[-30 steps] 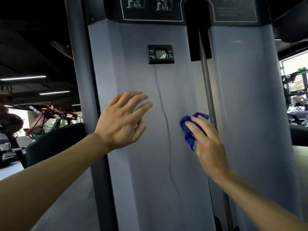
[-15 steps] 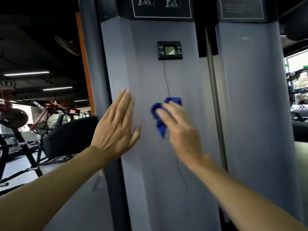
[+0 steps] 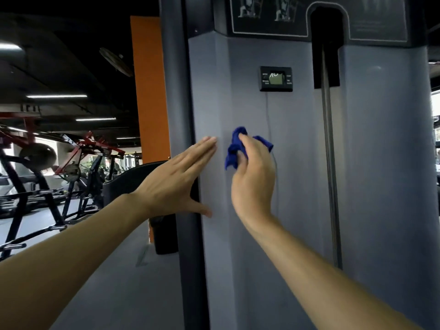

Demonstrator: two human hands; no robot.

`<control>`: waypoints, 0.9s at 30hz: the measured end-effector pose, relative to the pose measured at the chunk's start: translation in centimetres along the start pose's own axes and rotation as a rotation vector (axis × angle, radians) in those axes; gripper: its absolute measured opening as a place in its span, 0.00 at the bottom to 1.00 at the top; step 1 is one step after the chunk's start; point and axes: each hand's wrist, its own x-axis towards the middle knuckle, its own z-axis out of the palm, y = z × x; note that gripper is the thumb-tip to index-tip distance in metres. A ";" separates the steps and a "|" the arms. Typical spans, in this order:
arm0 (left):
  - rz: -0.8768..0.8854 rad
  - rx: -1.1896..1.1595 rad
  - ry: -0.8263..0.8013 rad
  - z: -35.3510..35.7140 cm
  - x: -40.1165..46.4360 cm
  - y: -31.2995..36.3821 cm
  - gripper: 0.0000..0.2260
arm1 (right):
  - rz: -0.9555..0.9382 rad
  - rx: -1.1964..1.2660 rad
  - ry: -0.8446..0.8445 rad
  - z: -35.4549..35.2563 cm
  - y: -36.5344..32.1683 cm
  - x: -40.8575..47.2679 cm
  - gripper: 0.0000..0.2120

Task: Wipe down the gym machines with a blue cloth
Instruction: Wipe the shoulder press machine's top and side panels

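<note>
A tall grey gym machine shroud (image 3: 381, 163) fills the middle and right of the head view. My right hand (image 3: 253, 177) holds a bunched blue cloth (image 3: 235, 148) and presses it against the grey panel, below the small black display. My left hand (image 3: 176, 177) lies flat against the panel's left edge with straight fingers and the thumb spread downward, holding nothing. The two hands are close together, a small gap apart.
A small black display (image 3: 276, 78) with a thin wire hanging below sits on the panel. A steel guide rod (image 3: 329, 175) runs down a slot to the right. An orange pillar (image 3: 148, 86), a black bin (image 3: 165, 234) and red-and-black machines (image 3: 59, 167) stand at the left.
My right hand has swept the cloth leftward across the panel, from near the rod to beside my left hand. My left hand has flattened against the panel's left edge. The view has shifted left.
</note>
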 end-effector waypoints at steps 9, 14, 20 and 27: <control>-0.096 -0.164 0.037 1.1 -2.0 0.1 0.61 | -0.544 -0.472 -0.283 -0.3 2.0 -10.2 0.20; -0.019 0.045 0.001 1.3 -3.0 -0.4 0.63 | -0.514 -0.432 -0.280 -0.7 1.6 -6.6 0.23; -0.034 0.024 0.043 1.9 -2.9 -0.1 0.64 | -0.289 -0.264 -0.173 1.9 0.6 -0.9 0.30; -0.081 0.044 0.201 1.6 -2.6 2.3 0.32 | -0.388 -0.289 -0.295 -2.3 4.4 -9.1 0.32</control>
